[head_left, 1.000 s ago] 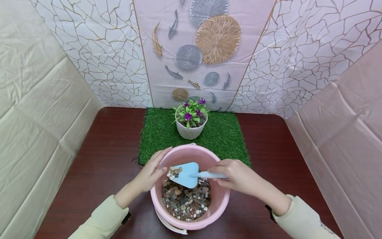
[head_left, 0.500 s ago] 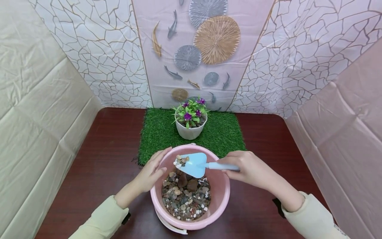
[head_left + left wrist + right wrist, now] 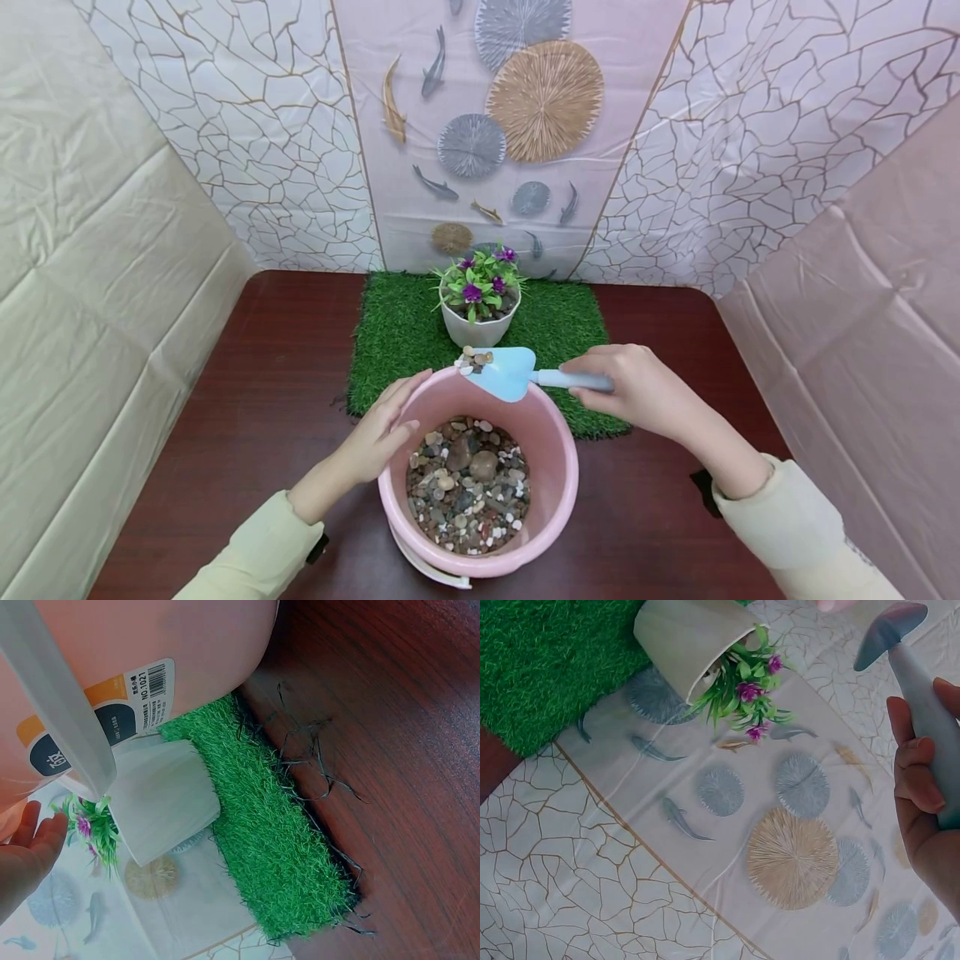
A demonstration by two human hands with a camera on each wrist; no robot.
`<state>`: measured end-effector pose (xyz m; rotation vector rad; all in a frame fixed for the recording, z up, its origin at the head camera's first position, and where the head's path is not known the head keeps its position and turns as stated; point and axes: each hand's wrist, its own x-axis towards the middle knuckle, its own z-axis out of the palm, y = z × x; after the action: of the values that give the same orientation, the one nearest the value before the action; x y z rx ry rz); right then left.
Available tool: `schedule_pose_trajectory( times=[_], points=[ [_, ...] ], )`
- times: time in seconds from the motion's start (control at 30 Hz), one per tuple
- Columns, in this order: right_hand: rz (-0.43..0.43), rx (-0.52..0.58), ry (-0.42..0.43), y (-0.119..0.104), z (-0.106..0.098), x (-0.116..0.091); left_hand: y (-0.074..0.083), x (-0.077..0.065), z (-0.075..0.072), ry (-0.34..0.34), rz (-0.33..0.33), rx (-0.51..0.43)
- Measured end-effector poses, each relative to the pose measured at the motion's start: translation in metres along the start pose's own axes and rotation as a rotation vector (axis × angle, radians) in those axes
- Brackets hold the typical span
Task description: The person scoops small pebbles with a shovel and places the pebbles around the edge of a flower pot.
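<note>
My right hand point(image 3: 637, 387) grips the handle of a light blue garden trowel point(image 3: 512, 375), its blade over the far rim of a pink bucket point(image 3: 483, 568). A small heap of pebbles point(image 3: 474, 360) lies on the blade's tip, at the left. In the right wrist view, curled fingers wrap the trowel's handle point(image 3: 930, 720). On the bucket's left side my left hand point(image 3: 378, 433) holds the rim, thumb over the inner side and fingers along the outside. Brown, grey and white pebbles point(image 3: 465, 500) cover the bucket's bottom, two bigger stones among them.
Behind the bucket, a white pot point(image 3: 480, 329) with a purple-flowered plant point(image 3: 483, 283) stands on a green grass mat point(image 3: 397, 333). The bucket's white handle point(image 3: 427, 567) hangs down in front. Fabric screens enclose the dark red table point(image 3: 247, 417) at the back and sides.
The trowel with its pebbles has risen and moved away and to the right, from inside the bucket to over its far rim. The left hand stays on the rim.
</note>
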<state>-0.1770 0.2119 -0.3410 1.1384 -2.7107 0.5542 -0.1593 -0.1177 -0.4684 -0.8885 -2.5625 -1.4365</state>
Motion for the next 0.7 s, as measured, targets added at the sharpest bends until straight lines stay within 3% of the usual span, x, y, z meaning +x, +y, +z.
schedule_pose_trajectory(
  times=[0.5,0.7],
  points=[
    [0.124,-0.007,-0.055,0.014,0.016,0.027,0.000,0.001,0.001,0.007,0.030,0.006],
    [0.135,0.005,-0.054,0.018,0.025,0.036,0.000,0.001,0.000,0.006,0.029,0.007]
  ],
)
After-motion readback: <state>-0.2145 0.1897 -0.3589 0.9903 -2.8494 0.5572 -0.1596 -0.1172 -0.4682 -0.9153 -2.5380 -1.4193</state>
